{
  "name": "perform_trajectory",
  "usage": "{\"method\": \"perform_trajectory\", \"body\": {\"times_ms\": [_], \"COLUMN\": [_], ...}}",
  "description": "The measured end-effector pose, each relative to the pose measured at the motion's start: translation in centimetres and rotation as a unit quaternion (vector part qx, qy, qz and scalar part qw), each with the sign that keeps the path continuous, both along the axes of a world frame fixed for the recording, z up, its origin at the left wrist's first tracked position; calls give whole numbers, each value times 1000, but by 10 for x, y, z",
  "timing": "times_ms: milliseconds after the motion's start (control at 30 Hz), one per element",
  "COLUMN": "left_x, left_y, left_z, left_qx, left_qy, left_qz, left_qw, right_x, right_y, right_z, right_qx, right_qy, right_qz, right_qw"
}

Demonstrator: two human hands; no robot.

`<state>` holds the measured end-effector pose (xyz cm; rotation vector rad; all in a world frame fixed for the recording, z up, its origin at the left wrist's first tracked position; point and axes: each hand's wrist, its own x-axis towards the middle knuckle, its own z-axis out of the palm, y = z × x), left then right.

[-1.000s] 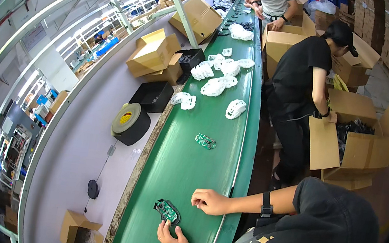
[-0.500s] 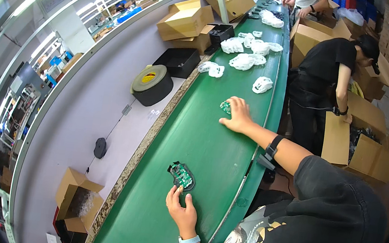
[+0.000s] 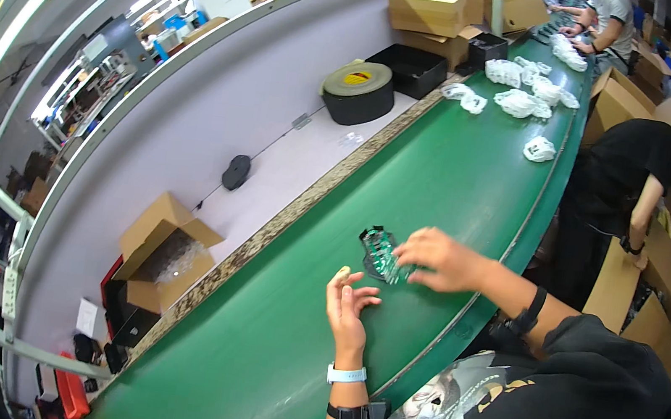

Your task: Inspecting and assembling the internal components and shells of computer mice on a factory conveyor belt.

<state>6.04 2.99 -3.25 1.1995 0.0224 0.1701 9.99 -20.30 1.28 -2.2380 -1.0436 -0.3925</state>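
One green circuit board [image 3: 383,251] lies in a black shell [image 3: 370,263] on the green conveyor belt [image 3: 267,345], about midway across it. Over the belt, the right hand [image 3: 440,261] has its fingers bent down at the board's right side; blur there means I cannot tell whether they grip anything. The left hand [image 3: 350,309], above the belt and near the shell, is open, fingers loosely parted. White bundles [image 3: 522,104] lie along the belt's far stretch. Left of the belt are a thick black roll [image 3: 358,94] and an open cardboard box [image 3: 169,251]; right of it, a person in black [image 3: 624,175] bends forward.
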Motion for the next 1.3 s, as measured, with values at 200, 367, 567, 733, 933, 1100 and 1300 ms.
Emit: {"method": "perform_trajectory", "body": {"times_ms": [200,367,567,733,933,1100,1300], "left_x": [-6,-22,-92,-192,-358,-402,-417], "left_y": [23,102,289,465,582,613,635], "left_z": [11,4,13,2,-21,-43,-59], "left_qx": [-65,-198,-147,-166,5,18,32], "left_qy": [103,40,-13,-118,31,86,120], "left_qz": [-30,157,372,631,892,912,924], "left_qw": [992,967,916,749,451,400,362], "right_x": [-18,-35,-41,-59,-47,-43,-45], "right_y": [84,108,137,179,168,160,163], "right_z": [25,-15,-26,-27,-50,-54,-51], "right_qx": [34,115,106,53,-25,-53,-57], "right_qy": [-70,77,237,247,132,138,127], "right_qz": [23,56,95,114,142,117,105], "right_qw": [997,989,961,961,981,982,985]}}
